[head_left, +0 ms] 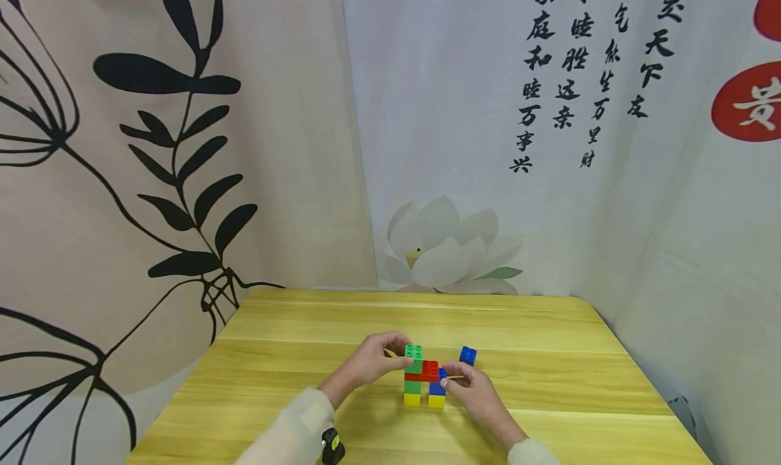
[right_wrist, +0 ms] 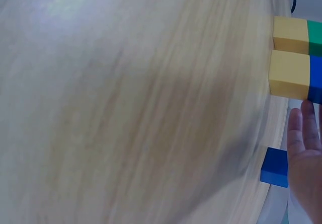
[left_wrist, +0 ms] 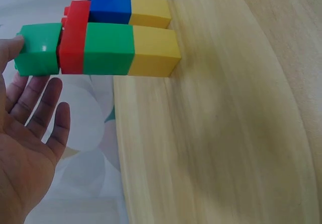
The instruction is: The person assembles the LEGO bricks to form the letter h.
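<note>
A block structure stands on the table with two yellow feet. Over the left yellow block (head_left: 411, 400) sits a lower green block (left_wrist: 109, 49), and over the right one (head_left: 436, 402) a blue block (left_wrist: 110, 7). A red brick (head_left: 422, 371) bridges both columns. Topping the left column is another green block (left_wrist: 37, 48); my left hand (head_left: 377, 358) holds it, thumb on the near side and other fingers beyond. At the right column, my right hand (head_left: 478, 396) pinches the blue block between thumb and fingers, partly hidden in the right wrist view.
One loose blue block (head_left: 468, 355) lies on the wooden table (head_left: 549, 356), behind and to the right of the structure, near my right hand. A printed curtain (head_left: 293, 146) hangs just past the table's back edge.
</note>
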`<state>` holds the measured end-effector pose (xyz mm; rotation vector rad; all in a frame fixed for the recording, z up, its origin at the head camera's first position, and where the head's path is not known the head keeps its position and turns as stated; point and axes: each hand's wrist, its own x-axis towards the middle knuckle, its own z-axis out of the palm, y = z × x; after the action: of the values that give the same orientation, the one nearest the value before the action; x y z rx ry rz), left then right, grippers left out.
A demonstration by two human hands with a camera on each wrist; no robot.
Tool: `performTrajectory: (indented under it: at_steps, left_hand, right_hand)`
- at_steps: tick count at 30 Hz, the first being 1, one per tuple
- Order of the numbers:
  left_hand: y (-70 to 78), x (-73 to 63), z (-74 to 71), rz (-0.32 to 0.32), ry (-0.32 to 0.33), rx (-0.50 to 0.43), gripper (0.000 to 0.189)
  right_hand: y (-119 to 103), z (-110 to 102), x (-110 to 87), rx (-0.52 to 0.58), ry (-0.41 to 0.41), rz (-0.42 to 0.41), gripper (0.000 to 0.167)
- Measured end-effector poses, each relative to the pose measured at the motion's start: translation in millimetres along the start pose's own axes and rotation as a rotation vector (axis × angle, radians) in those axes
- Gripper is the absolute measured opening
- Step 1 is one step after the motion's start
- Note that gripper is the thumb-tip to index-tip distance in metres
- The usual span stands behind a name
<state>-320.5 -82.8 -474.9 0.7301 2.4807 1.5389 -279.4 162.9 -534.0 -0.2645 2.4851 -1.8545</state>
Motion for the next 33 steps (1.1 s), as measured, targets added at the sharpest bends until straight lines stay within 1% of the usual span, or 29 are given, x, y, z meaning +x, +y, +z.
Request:
performTrajectory:
  at_steps: [6,11,15,21,26,29,33]
  left_hand:
    - [-3.0,-1.1,4.3,0.007,0.04,0.009,0.021]
    - [-4.8,-0.1,8.2,0.015,0.059,0.021,0.021]
    - [-11.1,0.8,12.5,0.026,0.082,0.014,0.02]
    - [-19.4,-4.5,16.5,0.033,0.099,0.013,0.023]
    - [-18.6,-5.8,13.9,0.01,0.084,-0.008,0.022]
    - [-19.1,-6.0,13.2,-0.017,0.072,-0.049,0.023]
    - [-22.5,-7.3,13.7,-0.048,0.078,-0.108,0.025]
  right_hand:
    - [0.1,1.2,-1.0,0.001,0.017,-0.001,0.038]
    - [-1.9,1.1,-3.2,0.009,0.036,-0.004,0.038]
    - [-1.8,1.2,-3.6,0.005,0.043,-0.001,0.037]
    - [-0.9,3.2,-2.6,-0.008,0.025,0.009,0.039]
    - [-2.8,4.1,-3.7,-0.003,0.034,0.01,0.039]
    - [-3.5,4.3,-4.5,-0.002,0.037,0.014,0.038]
    - [-3.8,4.1,-4.2,-0.006,0.033,0.014,0.038]
